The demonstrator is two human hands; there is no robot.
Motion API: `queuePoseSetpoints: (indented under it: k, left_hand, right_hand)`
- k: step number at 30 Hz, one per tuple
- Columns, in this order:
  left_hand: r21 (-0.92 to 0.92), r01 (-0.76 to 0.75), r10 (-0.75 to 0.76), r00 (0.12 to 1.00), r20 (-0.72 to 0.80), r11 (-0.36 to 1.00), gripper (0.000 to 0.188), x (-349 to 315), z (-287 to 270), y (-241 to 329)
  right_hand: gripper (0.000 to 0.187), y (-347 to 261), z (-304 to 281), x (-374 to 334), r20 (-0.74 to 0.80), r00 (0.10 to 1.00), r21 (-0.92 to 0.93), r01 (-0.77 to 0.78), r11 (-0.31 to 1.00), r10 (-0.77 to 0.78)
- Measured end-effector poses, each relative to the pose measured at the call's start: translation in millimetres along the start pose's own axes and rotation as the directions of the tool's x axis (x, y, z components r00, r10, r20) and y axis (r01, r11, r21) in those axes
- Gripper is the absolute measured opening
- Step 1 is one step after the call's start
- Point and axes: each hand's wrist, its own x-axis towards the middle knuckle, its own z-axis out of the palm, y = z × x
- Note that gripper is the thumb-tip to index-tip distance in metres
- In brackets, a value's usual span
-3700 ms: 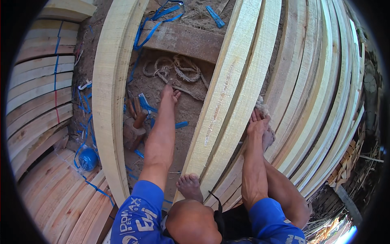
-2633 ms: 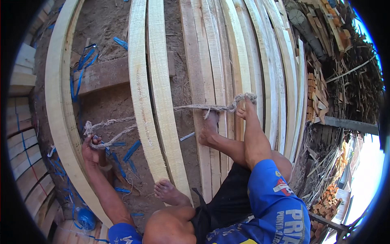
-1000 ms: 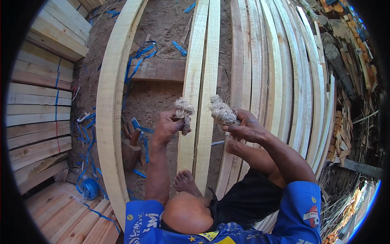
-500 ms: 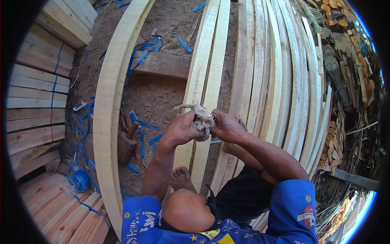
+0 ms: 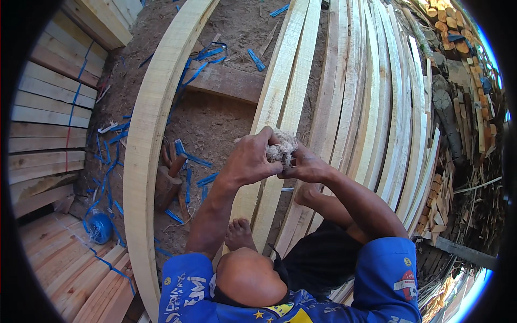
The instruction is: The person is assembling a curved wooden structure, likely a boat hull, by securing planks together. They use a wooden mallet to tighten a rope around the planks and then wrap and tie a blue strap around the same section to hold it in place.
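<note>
Between my two hands is a crumpled wad of grey-white, stringy fibre (image 5: 281, 146), held above a pair of pale planks. My left hand (image 5: 253, 159) grips its left side with bent fingers and thumb. On the right side, my right hand (image 5: 308, 164) pinches the wad, its far fingers partly hidden. Whether the wad is rag or tangled string cannot be made out. Beneath the hands, the two planks (image 5: 288, 70) lie side by side, running away from me.
A wide plank (image 5: 145, 124) lies to the left, with many planks (image 5: 371, 97) in rows to the right. A crosswise timber (image 5: 226, 83) and blue strapping scraps (image 5: 256, 60) are on the dirt. Stacked boards (image 5: 48, 129) and a blue roll (image 5: 100, 227) stand at far left.
The wad has shifted slightly right and turned in my hands. My left hand now wraps further over its near-left side, and my right hand has moved a little right.
</note>
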Motion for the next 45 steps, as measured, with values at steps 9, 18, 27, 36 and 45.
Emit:
queuePoseSetpoints:
  k: [9,18,27,36,45]
  left_hand:
    - [-0.106,-0.364,0.315,0.894,-0.318,0.925,0.085,5,11,0]
    - [-0.147,-0.060,0.028,0.977,-0.210,0.987,0.045,-6,57,-59]
    - [-0.271,-0.039,-0.086,0.898,-0.432,0.962,0.038,-9,62,-54]
    - [-0.214,-0.031,-0.059,0.914,-0.401,0.976,0.047,-33,38,-69]
    - [-0.214,-0.007,-0.074,0.928,-0.366,0.977,0.044,-37,42,-59]
  right_hand:
    - [0.048,3,7,-7,-0.376,0.910,-0.009,0.186,0.982,-0.176]
    - [0.050,-30,4,-37,-0.318,0.948,-0.531,-0.177,0.829,-0.001]
    - [0.055,68,68,-333,-0.789,0.607,-0.331,-0.549,0.768,0.094]
    - [0.059,116,146,-233,-0.421,0.894,-0.557,-0.122,0.821,-0.153]
    - [0.062,132,134,-236,-0.708,0.698,-0.563,-0.465,0.683,-0.108]
